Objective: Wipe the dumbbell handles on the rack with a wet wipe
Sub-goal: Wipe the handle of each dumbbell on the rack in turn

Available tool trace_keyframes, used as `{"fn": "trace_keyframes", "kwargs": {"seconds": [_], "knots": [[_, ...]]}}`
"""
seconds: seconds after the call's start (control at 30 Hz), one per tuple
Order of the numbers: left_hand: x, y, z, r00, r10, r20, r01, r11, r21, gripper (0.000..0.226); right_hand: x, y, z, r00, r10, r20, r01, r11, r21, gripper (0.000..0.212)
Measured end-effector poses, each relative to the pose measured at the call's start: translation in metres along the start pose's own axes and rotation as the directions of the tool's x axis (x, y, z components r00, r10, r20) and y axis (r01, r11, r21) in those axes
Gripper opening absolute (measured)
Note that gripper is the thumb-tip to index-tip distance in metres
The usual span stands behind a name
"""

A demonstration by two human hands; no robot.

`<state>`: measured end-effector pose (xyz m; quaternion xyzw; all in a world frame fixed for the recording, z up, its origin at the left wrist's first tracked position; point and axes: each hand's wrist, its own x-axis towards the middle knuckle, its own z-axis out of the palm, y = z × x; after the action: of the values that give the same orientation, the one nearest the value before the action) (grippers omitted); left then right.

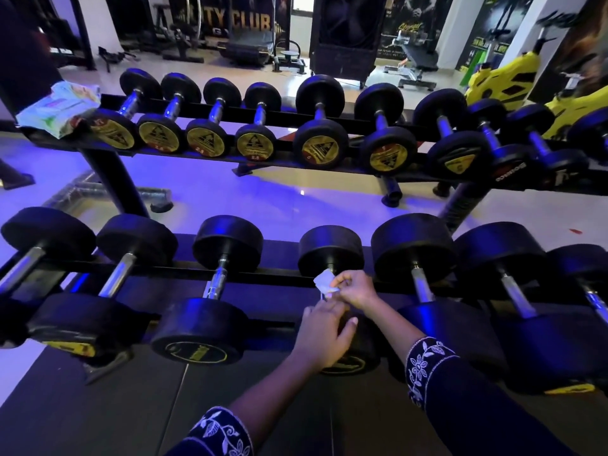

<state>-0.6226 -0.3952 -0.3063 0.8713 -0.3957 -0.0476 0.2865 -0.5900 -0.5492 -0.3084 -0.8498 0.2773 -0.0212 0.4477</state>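
Observation:
A two-tier black rack [184, 268] carries rows of black dumbbells with chrome handles. On the lower tier, a black dumbbell [330, 250] in the middle has its handle hidden under my hands. My right hand [355, 287] grips a white wet wipe [324, 282] around that handle. Just below it, my left hand [324, 337] rests on the near head of the same dumbbell, with fingers curved over it and the thumb out to the right. Neighbouring dumbbell handles [218, 279] show bare chrome.
A wet-wipe packet [61, 108] lies at the left end of the upper tier, beside the small dumbbells [158, 116]. Yellow exercise bikes [506, 80] stand at the right. Benches and gym machines fill the far floor behind the rack.

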Motion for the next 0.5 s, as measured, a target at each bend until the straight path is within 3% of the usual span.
{"fn": "trace_keyframes", "kwargs": {"seconds": [0.23,0.33,0.43,0.5], "knots": [[-0.001,-0.009,-0.001,0.997,-0.053,-0.050,0.053,0.999,-0.010,0.037,0.012,0.003,0.007,0.996,-0.073,-0.041,0.075,0.996,0.050,0.028],[-0.003,-0.012,-0.004,0.998,-0.050,-0.033,0.052,0.998,0.033,0.044,0.010,0.009,0.009,0.995,-0.102,0.017,0.101,0.994,0.042,0.024],[-0.001,-0.015,-0.007,0.997,-0.056,0.043,0.055,0.998,0.032,0.053,0.001,0.018,0.007,0.976,-0.117,0.182,0.122,0.992,-0.015,0.021],[0.003,-0.014,-0.011,0.993,-0.060,0.105,0.054,0.997,0.056,0.053,0.002,0.015,0.006,0.977,-0.116,0.177,0.127,0.991,-0.052,0.024]]}}
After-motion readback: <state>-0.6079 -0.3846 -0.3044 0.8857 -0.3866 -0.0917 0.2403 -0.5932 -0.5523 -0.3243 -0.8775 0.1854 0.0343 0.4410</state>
